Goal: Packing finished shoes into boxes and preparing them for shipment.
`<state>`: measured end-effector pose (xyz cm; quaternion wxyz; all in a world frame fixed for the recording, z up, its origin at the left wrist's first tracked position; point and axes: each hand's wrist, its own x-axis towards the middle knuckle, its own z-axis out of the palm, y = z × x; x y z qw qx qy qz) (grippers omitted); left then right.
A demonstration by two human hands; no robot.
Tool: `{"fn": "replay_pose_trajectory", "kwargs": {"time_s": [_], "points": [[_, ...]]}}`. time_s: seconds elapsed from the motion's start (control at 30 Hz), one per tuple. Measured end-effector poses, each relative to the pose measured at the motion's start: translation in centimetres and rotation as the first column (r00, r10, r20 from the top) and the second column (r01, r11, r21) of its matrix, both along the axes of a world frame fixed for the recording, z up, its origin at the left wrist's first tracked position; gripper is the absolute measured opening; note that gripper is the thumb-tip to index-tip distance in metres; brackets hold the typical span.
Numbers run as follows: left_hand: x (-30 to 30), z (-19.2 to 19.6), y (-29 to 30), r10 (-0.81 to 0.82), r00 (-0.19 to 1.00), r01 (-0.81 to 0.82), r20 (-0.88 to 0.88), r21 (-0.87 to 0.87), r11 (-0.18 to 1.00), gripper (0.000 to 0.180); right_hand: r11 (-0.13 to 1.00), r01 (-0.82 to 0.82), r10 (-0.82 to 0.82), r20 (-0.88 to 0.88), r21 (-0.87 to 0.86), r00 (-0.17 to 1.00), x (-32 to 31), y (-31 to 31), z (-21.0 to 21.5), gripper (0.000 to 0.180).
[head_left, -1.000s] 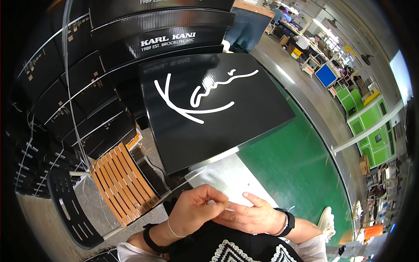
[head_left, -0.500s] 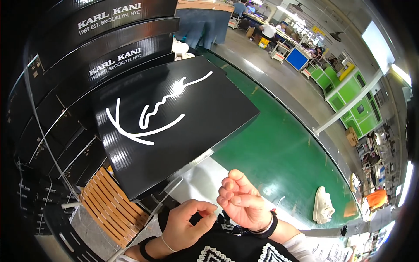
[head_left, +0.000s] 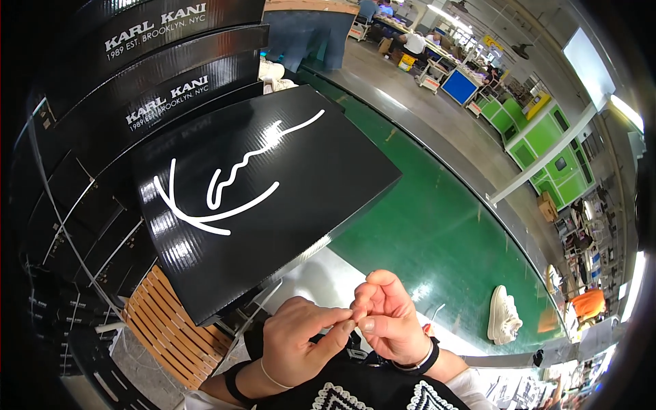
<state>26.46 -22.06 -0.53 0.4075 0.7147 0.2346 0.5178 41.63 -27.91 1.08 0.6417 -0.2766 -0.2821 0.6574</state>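
Operator: My left hand (head_left: 297, 342) is bringing thumb and forefinger nearly together in a pinch. My right hand (head_left: 393, 324) is curling its fingers, its thumb and forefinger drawn in to meet the left fingertips. I am not telling whether either pinch is retaining a small item; the fingertips are hiding that point.

Inspector: Which parts are lying to the left of the hands?

Operator: From the far left, a chair is showing its black slotted backrest (head_left: 96, 369), then its wooden slatted seat (head_left: 174, 328). Stacked black boxes (head_left: 154, 78) are standing behind. Next, a large black box (head_left: 307, 174) is lying beyond my hands and to their left, its top bearing a white script mark. My hands are not touching it.

Inspector: State the remaining items, continuing rightward.

Operator: A silver-grey sheet (head_left: 314, 277) is lying just beyond my hands, by the near edge of the box. The green tabletop (head_left: 437, 232) is extending rightward from there. A white shoe (head_left: 504, 316) is resting on it, well apart from my right hand. Farther right, an orange item (head_left: 589, 303) is showing; its kind is remaining unclear.
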Motion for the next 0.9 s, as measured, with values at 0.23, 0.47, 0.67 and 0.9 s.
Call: {"fn": "replay_pose_trajectory", "kwargs": {"time_s": [0.23, 0.47, 0.67, 0.9], "points": [[0.3, -0.3, 0.5, 0.014, 0.999, -0.015, 0.031, 0.023, 1.000, 0.011, 0.996, 0.042, -0.058, 0.224, 0.074, 0.973, 0.4, 0.0, -0.2, 0.053], [0.7, -0.4, 1.0, 0.017, 0.999, -0.014, -0.028, 0.083, 0.996, 0.012, 0.992, 0.125, -0.116, 0.357, 0.000, 0.927, 0.5, -0.1, 0.8, 0.054], [1.2, 0.0, 1.3, 0.153, 0.973, -0.099, -0.172, 0.289, 0.952, 0.014, 0.976, 0.063, -0.202, 0.761, 0.209, 0.616, 0.8, -0.4, 0.4, 0.047], [1.2, -0.4, 1.3, 0.200, 0.980, -0.186, -0.023, 0.273, 0.944, 0.016, 0.971, 0.239, -0.241, 0.160, 0.033, 0.957, 1.3, 0.4, -0.2, 0.028]]}}
